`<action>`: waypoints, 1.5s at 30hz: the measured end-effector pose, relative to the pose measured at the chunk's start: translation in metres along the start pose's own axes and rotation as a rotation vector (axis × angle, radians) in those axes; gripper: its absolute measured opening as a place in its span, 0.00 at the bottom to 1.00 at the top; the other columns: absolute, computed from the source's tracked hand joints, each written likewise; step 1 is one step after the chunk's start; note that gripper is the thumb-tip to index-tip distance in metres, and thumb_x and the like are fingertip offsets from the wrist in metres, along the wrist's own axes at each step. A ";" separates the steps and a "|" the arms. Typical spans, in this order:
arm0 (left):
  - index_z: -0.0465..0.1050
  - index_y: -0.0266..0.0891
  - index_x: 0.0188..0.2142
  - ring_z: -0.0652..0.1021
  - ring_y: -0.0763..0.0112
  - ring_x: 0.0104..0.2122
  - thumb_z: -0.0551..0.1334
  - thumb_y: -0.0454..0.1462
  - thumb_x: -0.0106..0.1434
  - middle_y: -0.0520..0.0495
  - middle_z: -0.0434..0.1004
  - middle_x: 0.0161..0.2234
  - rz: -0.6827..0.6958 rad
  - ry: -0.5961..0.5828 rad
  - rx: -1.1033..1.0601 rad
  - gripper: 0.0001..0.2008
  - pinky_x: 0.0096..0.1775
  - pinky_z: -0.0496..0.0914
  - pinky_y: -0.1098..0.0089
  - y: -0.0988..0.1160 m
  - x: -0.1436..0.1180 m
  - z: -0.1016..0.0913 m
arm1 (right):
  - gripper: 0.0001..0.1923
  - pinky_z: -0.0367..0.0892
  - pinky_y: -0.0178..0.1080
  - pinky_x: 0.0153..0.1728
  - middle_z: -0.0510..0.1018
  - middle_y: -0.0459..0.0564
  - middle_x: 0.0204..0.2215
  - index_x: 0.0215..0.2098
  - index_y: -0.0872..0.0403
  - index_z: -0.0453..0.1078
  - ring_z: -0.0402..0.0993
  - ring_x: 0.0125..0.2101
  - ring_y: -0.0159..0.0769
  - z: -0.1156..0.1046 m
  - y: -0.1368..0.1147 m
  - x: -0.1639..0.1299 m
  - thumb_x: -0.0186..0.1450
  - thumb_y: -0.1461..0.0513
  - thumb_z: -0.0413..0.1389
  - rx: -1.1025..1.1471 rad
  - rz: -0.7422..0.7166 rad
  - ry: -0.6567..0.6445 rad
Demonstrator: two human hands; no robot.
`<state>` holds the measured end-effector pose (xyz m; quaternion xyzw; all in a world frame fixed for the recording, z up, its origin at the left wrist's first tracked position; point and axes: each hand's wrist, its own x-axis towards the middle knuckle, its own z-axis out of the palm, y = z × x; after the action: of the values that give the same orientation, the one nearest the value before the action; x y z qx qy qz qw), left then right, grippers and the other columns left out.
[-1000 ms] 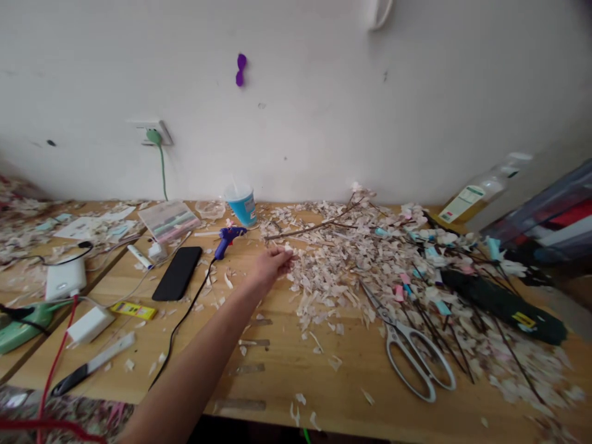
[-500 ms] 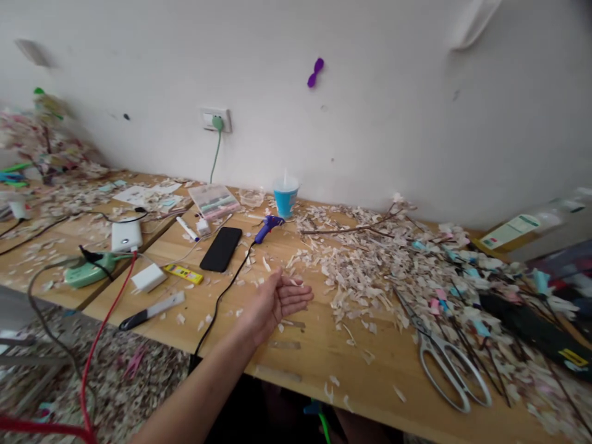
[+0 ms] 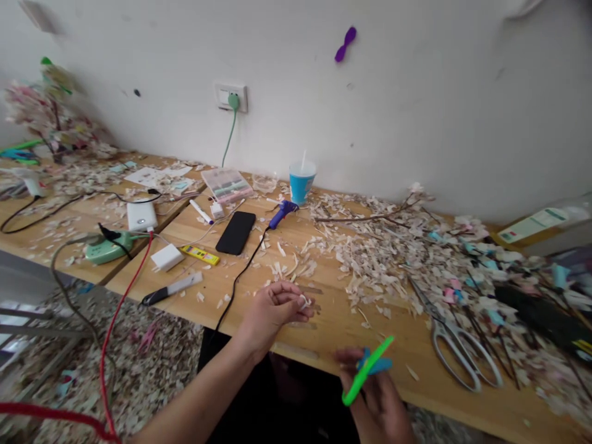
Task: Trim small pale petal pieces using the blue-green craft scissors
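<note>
My left hand is over the front of the wooden table, its thumb and fingers pinched on a small whitish scrap. Lower right, at the table's front edge, my right hand has its fingers curled round a green-and-blue plastic tool whose exact kind I cannot make out. Thin pale petals lie heaped beyond both hands. Beside the heap, right of my right hand, rest large metal scissors. A blue glue gun lies further back, its black cord running toward me.
Behind stand a blue cup with a straw and a clear plastic case. To the left are a black phone, a yellow packet, a craft knife, a white adapter and a green power strip with cords.
My right hand has come up into view with the green-and-blue tool. My left hand has gone from flat and outstretched to a pinch on the whitish scrap. The view has shifted slightly.
</note>
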<state>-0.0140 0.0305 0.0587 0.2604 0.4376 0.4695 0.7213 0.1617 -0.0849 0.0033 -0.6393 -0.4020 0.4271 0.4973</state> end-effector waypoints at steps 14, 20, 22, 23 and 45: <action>0.74 0.34 0.28 0.78 0.75 0.27 0.73 0.31 0.49 0.50 0.76 0.25 -0.178 0.079 -0.430 0.09 0.33 0.74 0.74 -0.016 -0.020 0.013 | 0.22 0.71 0.39 0.38 0.75 0.51 0.39 0.54 0.52 0.60 0.73 0.35 0.37 0.007 -0.025 0.032 0.65 0.52 0.54 -0.377 -0.155 -0.345; 0.76 0.33 0.35 0.78 0.77 0.27 0.72 0.29 0.50 0.49 0.79 0.27 -0.221 0.065 -0.432 0.12 0.34 0.73 0.76 -0.024 -0.018 0.020 | 0.20 0.69 0.37 0.40 0.75 0.53 0.41 0.52 0.54 0.61 0.73 0.38 0.37 0.001 -0.027 0.027 0.65 0.55 0.52 -0.485 -0.210 -0.442; 0.77 0.32 0.35 0.78 0.76 0.28 0.73 0.30 0.49 0.48 0.80 0.28 -0.214 0.075 -0.415 0.13 0.35 0.73 0.76 -0.028 -0.017 0.023 | 0.18 0.69 0.37 0.38 0.75 0.52 0.38 0.50 0.54 0.62 0.73 0.36 0.37 0.002 -0.031 0.027 0.64 0.55 0.52 -0.521 -0.217 -0.425; 0.77 0.32 0.33 0.78 0.76 0.28 0.74 0.30 0.48 0.48 0.80 0.29 -0.199 0.079 -0.409 0.12 0.35 0.73 0.76 -0.030 -0.017 0.024 | 0.18 0.69 0.37 0.37 0.75 0.52 0.37 0.49 0.55 0.63 0.72 0.35 0.37 0.002 -0.032 0.027 0.64 0.55 0.52 -0.536 -0.221 -0.418; 0.75 0.35 0.30 0.73 0.77 0.26 0.75 0.36 0.45 0.52 0.75 0.26 0.013 0.143 -0.211 0.14 0.31 0.67 0.77 -0.040 -0.026 0.024 | 0.17 0.68 0.41 0.45 0.78 0.55 0.41 0.46 0.54 0.68 0.74 0.43 0.43 0.010 -0.020 0.019 0.64 0.54 0.52 -0.470 -0.129 -0.389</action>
<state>0.0210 -0.0090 0.0488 0.1516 0.4344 0.5348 0.7087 0.1566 -0.0604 0.0188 -0.6162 -0.6171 0.4044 0.2755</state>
